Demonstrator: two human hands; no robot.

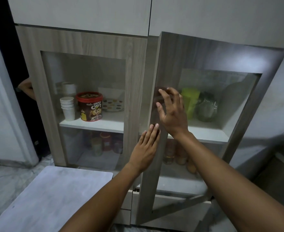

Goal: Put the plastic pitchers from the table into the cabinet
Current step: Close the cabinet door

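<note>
A wood-grain cabinet with two glass doors fills the view. Its right door (161, 67) stands slightly ajar. Behind that glass, on the upper shelf, stand a lime-green plastic pitcher (190, 101) and a darker green pitcher (207, 108). My right hand (171, 111) is in front of the door's left frame, fingers spread, holding nothing. My left hand (145, 148) lies flat with straight fingers against the same frame lower down, also holding nothing. The grey table (50, 195) at lower left carries no pitcher in view.
Behind the shut left door (87, 44) are stacked paper cups (68, 108), a red cereal tub (89, 106) and a spotted plate (112, 104). Jars stand on the lower shelves. Another person's hand (26, 88) grips the cabinet's left side. A step or ledge lies at right.
</note>
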